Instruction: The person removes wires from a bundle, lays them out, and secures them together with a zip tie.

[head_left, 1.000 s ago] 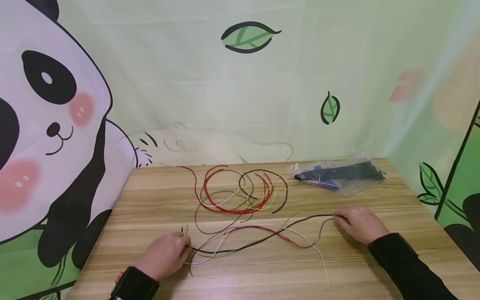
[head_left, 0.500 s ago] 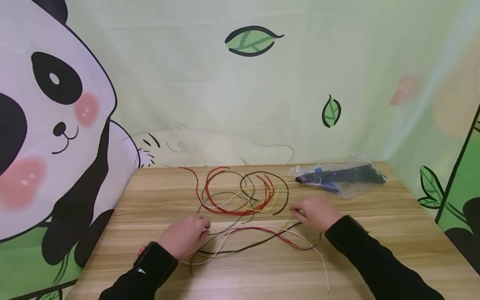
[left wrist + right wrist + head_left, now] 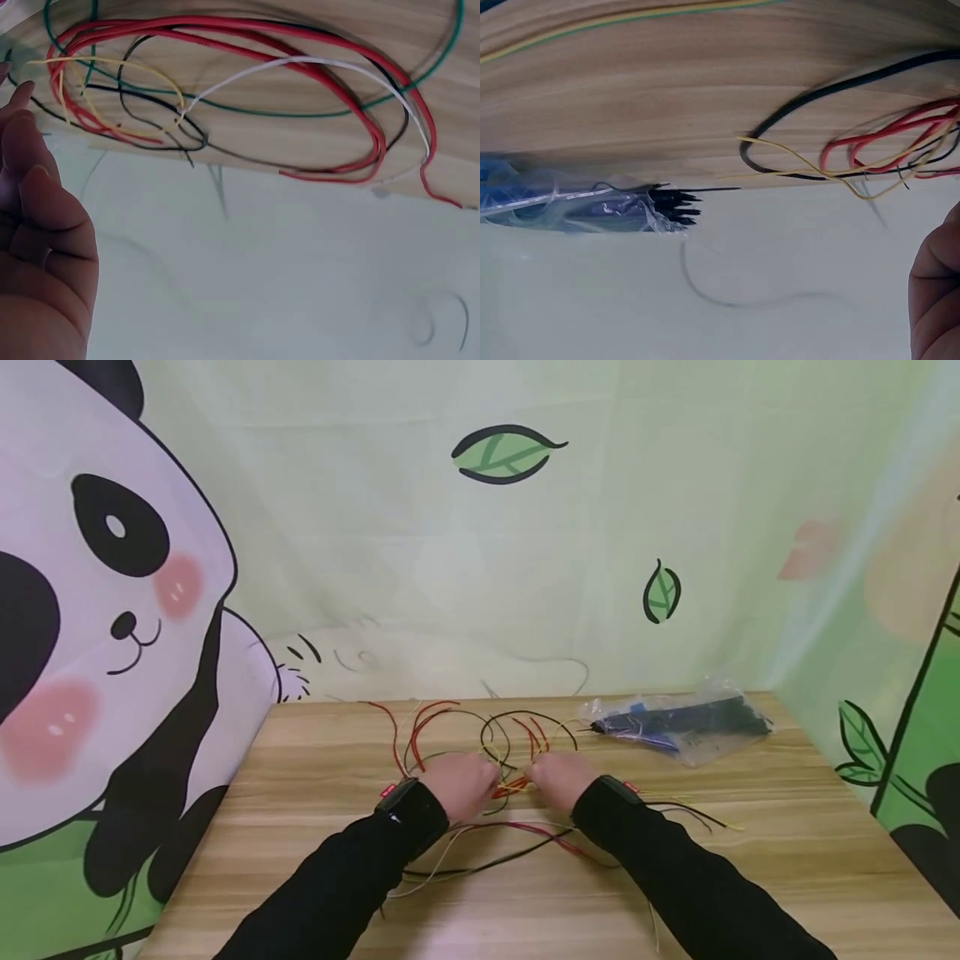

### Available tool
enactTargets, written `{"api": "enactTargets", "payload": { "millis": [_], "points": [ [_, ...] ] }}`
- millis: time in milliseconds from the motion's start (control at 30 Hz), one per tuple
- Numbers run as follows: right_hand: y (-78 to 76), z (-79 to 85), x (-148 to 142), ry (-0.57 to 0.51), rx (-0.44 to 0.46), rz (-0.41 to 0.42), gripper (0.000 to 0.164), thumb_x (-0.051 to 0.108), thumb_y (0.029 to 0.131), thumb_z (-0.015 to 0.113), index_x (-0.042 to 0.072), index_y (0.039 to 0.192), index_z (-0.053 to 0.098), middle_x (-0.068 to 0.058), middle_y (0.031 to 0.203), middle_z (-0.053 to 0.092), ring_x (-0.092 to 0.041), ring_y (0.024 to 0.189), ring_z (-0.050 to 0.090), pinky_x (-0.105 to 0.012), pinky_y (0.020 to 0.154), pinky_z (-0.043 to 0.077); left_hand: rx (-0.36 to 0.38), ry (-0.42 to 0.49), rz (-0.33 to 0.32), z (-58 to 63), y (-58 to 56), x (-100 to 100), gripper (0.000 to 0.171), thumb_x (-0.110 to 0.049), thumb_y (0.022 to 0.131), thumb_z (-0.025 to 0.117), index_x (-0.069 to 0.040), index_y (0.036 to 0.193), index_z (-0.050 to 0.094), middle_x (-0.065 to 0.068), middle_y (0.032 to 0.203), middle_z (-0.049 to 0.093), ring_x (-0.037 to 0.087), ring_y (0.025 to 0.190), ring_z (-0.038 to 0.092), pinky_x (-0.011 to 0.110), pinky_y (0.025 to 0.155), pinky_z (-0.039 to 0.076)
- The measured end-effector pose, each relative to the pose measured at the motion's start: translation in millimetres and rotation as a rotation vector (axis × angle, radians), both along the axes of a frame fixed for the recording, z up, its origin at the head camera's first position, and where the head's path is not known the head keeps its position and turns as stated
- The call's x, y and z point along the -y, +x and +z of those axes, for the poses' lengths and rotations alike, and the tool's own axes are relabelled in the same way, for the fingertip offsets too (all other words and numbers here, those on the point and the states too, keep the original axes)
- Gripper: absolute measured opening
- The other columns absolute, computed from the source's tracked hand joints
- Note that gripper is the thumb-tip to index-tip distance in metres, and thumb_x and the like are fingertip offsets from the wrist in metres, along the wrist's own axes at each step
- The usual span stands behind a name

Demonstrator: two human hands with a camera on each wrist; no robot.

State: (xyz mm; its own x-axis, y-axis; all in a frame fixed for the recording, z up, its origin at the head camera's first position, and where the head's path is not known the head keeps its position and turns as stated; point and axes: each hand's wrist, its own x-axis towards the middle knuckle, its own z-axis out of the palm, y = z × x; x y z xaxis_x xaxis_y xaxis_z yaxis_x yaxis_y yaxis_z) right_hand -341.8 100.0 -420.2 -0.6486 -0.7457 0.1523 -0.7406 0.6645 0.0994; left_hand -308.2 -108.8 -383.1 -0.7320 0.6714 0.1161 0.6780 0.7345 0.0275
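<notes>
In the head view my left hand (image 3: pixel 461 785) and right hand (image 3: pixel 562 781) are side by side over the near part of a loose coil of red wire (image 3: pixel 513 787). The fingertips are hidden from the head camera, and neither wrist view shows what they hold. The left fingers (image 3: pixel 56 199) are bent beside the coil in the left wrist view. Part of the right hand shows at the right edge of the right wrist view. Thin yellow wire (image 3: pixel 127 63), white wire (image 3: pixel 300 58) and green wire (image 3: pixel 285 115) cross the coil. A black wire loop (image 3: pixel 780 120) lies beside the red wire.
Nearer me, under the forearms, lie long loose black wire (image 3: pixel 510 858), red and white wires. Wire ends (image 3: pixel 705 818) stick out right of the right wrist. A clear plastic bag (image 3: pixel 697 727) with dark contents lies at the back right. A printed cloth (image 3: pixel 360 527) stands behind the table.
Both hands have left the two ends of the nearer wires, moving inward and away from me to meet over the coil. Those wires now lie on the table.
</notes>
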Motion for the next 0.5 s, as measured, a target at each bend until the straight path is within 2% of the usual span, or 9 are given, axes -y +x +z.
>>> {"api": "enactTargets", "payload": {
  "millis": [100,233,400,500],
  "points": [
    [-3.9,-6.1,1,-0.026,0.017,-0.003,0.016,0.010,0.080,0.072,0.015,0.068,0.062,0.002,0.066,0.059,-0.017,0.062,0.059,-0.036,0.056,0.047,0.033,-0.002,0.028,-6.0,-8.0,-6,0.029,-0.012,0.090,0.062,-0.018,0.064,0.052,-0.008,0.060,0.046,0.008,0.052,0.042,0.025,0.049,0.036],
    [-8.4,-13.7,0,-0.052,0.032,0.009,0.023,0.013,0.078,0.072,0.017,0.061,0.057,0.005,0.060,0.056,-0.016,0.058,0.057,-0.036,0.056,0.046,0.051,-0.021,0.045,-13.8,-16.2,-11,0.027,-0.013,0.089,0.063,-0.018,0.065,0.053,-0.007,0.061,0.049,0.008,0.055,0.047,0.025,0.052,0.039],
    [-10.2,-16.3,-2,-0.064,0.003,0.031,0.023,0.007,0.077,0.072,0.017,0.060,0.058,0.004,0.059,0.057,-0.016,0.056,0.057,-0.036,0.054,0.046,0.028,-0.048,0.029,-18.5,-20.3,-19,0.021,-0.014,0.087,0.065,-0.017,0.068,0.056,-0.004,0.064,0.055,0.012,0.061,0.056,0.029,0.056,0.045],
    [-9.4,-15.8,-1,-0.082,0.001,0.031,0.023,0.008,0.078,0.071,0.017,0.062,0.057,0.004,0.060,0.057,-0.016,0.057,0.057,-0.036,0.054,0.046,0.011,-0.046,0.042,-22.9,-20.1,-22,0.015,-0.015,0.087,0.064,-0.017,0.073,0.058,-0.002,0.068,0.060,0.015,0.064,0.060,0.032,0.056,0.047]
  ]
}}
